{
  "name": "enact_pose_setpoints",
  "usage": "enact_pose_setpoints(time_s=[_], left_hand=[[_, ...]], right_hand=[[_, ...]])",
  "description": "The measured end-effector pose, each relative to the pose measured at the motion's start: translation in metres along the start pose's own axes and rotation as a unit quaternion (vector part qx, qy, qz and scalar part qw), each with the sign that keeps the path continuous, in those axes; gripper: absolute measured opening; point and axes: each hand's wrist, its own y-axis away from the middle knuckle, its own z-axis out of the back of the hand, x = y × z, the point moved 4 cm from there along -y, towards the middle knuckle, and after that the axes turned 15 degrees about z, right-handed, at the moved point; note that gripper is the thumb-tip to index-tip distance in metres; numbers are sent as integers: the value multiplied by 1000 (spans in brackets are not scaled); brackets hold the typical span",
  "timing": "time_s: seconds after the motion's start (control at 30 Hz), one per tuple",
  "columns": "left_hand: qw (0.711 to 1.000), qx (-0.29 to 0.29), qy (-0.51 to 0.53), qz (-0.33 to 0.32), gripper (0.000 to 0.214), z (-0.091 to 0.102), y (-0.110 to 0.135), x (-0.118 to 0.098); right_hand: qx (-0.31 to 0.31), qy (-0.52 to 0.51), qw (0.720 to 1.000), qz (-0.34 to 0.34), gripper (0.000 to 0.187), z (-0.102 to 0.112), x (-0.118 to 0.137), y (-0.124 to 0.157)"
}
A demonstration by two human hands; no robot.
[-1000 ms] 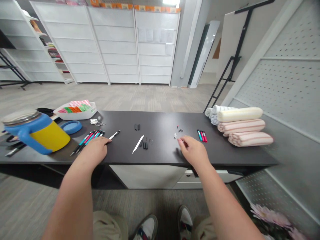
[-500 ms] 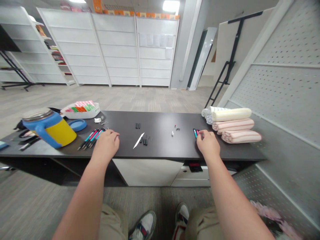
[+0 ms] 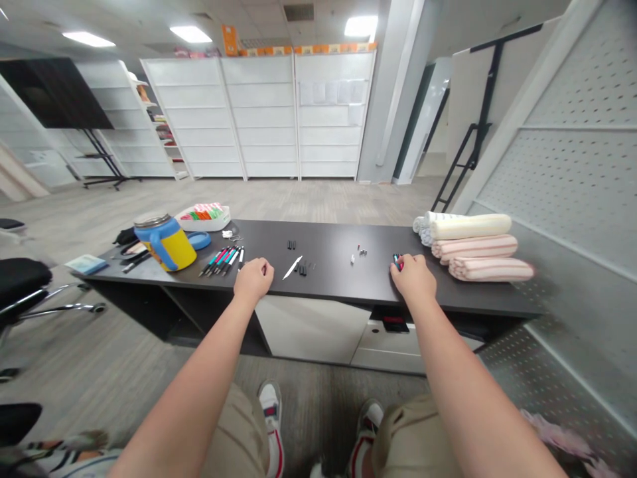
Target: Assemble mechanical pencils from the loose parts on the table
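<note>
Teal and red barrels (image 3: pixel 397 260) show beneath the right hand (image 3: pixel 417 277) over the dark surface (image 3: pixel 333 279); whether its grip pinches them, I cannot tell. The left hand (image 3: pixel 253 279) curls, contents hidden, beside pens (image 3: pixel 222 260).

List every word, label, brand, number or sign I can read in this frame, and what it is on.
No text can be read.
Orange strip above the white shelving: pale patches, too small to read.
Pale sheets on the shelving: too blurred.
Light-blue item at the table's left end: too blurred.
Pens: too small to tell.
</note>
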Motion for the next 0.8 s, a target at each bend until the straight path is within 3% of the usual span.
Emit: enact_pose_setpoints(time_s=[0.63, 0.8], left_hand=[[995, -16, 99, -20, 23, 1, 3, 5], [984, -42, 167, -37, 29, 18, 26, 2]], right_hand=[[11, 26, 1000, -1, 38, -6, -1, -5], [5, 38, 999, 12, 38, -5, 3, -6]])
